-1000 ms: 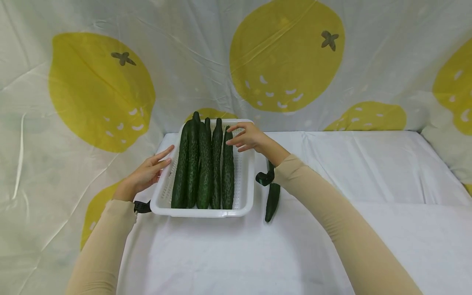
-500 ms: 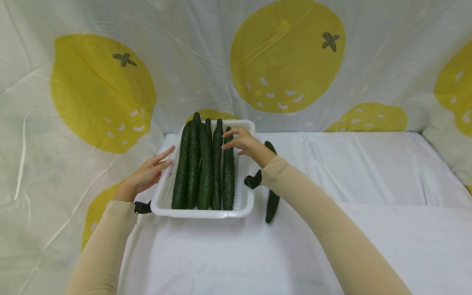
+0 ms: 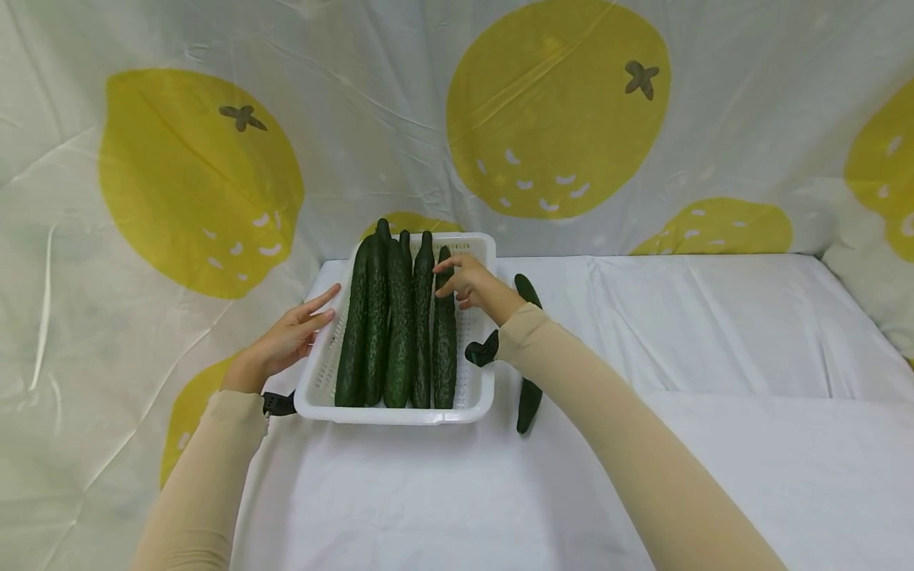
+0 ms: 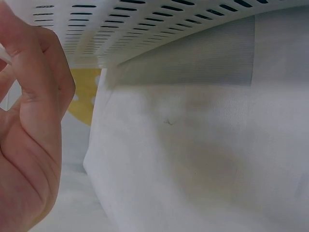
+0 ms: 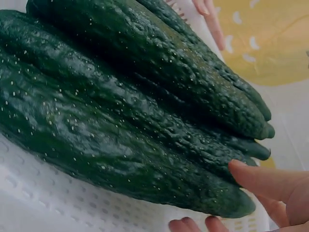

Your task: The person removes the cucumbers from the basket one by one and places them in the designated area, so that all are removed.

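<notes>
Nearest the camera, two beige sleeves reach up from the bottom of the head view across the white-covered table (image 3: 443, 492). A black strap shows at each wrist.

The left hand (image 3: 286, 339), left of centre in the frame, lies with its fingers (image 3: 319, 305) straight and relaxed against the left wall of the white slotted basket (image 3: 400, 415). It grasps nothing; the left wrist view shows only the palm beside the basket's perforated underside and the cloth below.

In the basket, at the middle of the frame, a row of dark green cucumbers (image 3: 389, 317) lies lengthwise side by side, tips pointing away. The right hand (image 3: 477, 287) sits over the far end of the rightmost cucumber (image 3: 444, 341). Its fingers are loosely bent, the fingertips (image 5: 260, 180) touching that cucumber near its tip, not closed round it.

Just right of the basket, another cucumber (image 3: 529, 400) lies on the table, partly hidden by the right forearm.

Farthest back, a pale curtain (image 3: 557, 111) printed with large yellow lemons fills the upper frame.
</notes>
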`<action>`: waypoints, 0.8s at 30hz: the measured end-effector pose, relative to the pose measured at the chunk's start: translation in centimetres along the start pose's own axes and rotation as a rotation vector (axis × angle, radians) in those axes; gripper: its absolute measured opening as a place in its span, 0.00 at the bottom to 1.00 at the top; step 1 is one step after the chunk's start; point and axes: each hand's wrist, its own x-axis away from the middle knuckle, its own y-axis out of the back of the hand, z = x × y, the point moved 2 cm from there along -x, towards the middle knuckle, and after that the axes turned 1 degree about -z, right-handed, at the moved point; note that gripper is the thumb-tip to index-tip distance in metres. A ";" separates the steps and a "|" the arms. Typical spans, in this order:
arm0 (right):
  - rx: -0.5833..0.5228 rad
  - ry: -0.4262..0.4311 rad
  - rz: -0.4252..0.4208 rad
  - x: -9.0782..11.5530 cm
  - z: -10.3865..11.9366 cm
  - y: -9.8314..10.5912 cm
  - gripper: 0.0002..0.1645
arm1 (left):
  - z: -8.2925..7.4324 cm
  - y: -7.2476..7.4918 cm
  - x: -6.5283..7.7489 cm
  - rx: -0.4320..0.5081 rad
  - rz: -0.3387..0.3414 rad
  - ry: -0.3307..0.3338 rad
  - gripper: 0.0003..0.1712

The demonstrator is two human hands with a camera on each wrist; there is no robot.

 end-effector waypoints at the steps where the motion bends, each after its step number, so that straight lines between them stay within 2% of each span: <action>1: -0.019 -0.012 0.005 -0.1 -0.1 -0.1 0.33 | 0.0 0.0 0.0 -0.001 0.001 -0.002 0.35; 5: -0.064 -0.039 0.013 -0.4 -0.4 -0.3 0.34 | 0.1 0.1 0.0 -0.004 0.001 -0.005 0.35; 13: -0.115 -0.033 -0.002 -0.7 -0.8 -0.5 0.39 | 0.0 -0.1 -0.1 -0.004 -0.007 -0.005 0.35; 20: -0.055 -0.007 -0.011 -0.9 -1.1 -0.7 0.42 | -0.2 -0.3 0.0 -0.005 -0.007 -0.010 0.35; 24: -0.068 0.006 -0.024 -0.9 -1.1 -0.7 0.42 | -0.2 -0.3 0.1 0.018 0.000 -0.010 0.35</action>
